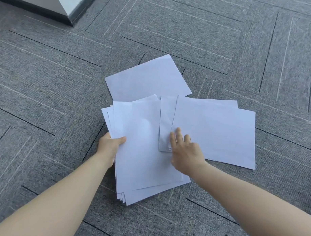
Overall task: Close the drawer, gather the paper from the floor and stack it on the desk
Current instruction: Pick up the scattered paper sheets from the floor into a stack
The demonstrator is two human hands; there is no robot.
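Observation:
White paper sheets lie on the grey carpet. My left hand [110, 146] grips the left edge of a gathered stack of paper [144, 152], thumb on top. My right hand [185, 150] rests flat, fingers spread, on the left edge of a loose sheet [216, 130] to the right, which overlaps another sheet beneath it. One more loose sheet [147, 78] lies farther away, partly under the stack. Neither the desk top nor the drawer is in view.
The grey carpet tiles [46, 96] spread all around the sheets. At the top left stands the corner of a grey-white piece of furniture [67, 7] with a dark base.

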